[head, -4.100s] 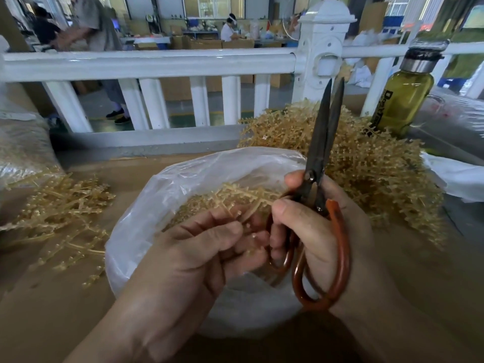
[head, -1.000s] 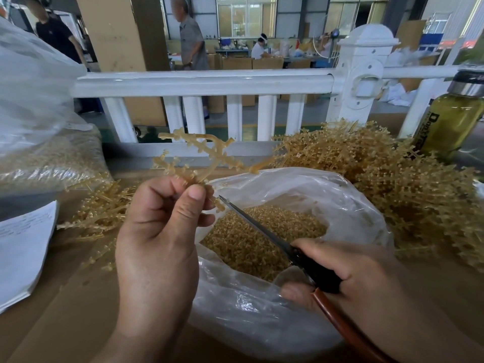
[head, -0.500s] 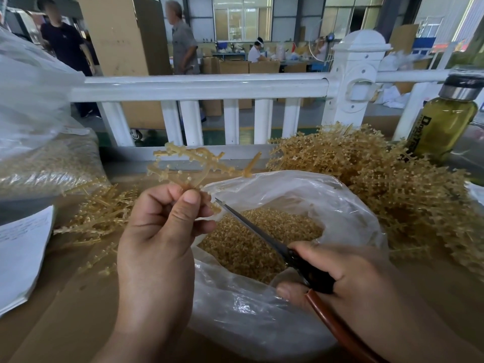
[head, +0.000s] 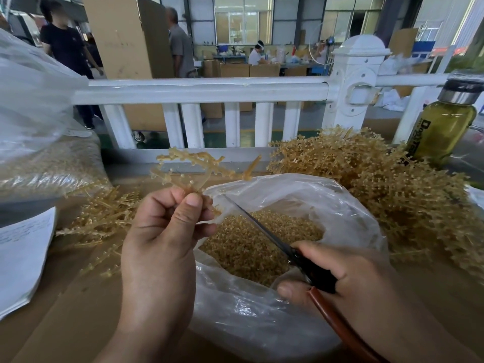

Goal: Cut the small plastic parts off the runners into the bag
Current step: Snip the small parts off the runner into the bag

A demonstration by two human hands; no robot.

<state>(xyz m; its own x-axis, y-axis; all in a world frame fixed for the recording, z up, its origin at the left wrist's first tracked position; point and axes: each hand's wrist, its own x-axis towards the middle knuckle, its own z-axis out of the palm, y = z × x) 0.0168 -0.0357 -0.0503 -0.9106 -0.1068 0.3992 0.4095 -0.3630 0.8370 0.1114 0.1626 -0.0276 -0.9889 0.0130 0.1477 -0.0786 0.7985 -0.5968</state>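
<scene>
While the thumb and curled fingers of the left hand (head: 162, 237) pinch its lower stem, a pale yellow, branched plastic runner (head: 199, 166) stands up above the near-left rim of a clear, crumpled plastic bag (head: 262, 323); small knobs show along its arms. Loose yellow-tan cut parts (head: 251, 247) lie heaped inside the bag, which sits open-mouthed on the brown cardboard-covered table (head: 65, 323), between the two hands.

Black-bladed scissors (head: 264, 231) with a red-brown handle loop slant across the bag's mouth, tip up and to the left, close beside the left fingertips and the runner's lower end; whether the tip touches the plastic cannot be told. Both blades read as one thin line, so they look closed or nearly so. At the bag's right rim, the right hand (head: 348, 279) grips the scissors, its thumb on top of the black pivot and its fingers wrapped under the handle.

Just right of the bag rises a big tangled heap of yellow runners (head: 379, 184); a thinner scatter of bare yellow stems (head: 102, 218) lies on the left. White printed paper (head: 23, 258) rests at the left edge, under a large clear sack (head: 39, 100) of tan pieces. Behind the heap stands a glass bottle of yellow-green liquid (head: 442, 129) with a metal cap, and a white railing (head: 199, 90) runs along the table's far side.
</scene>
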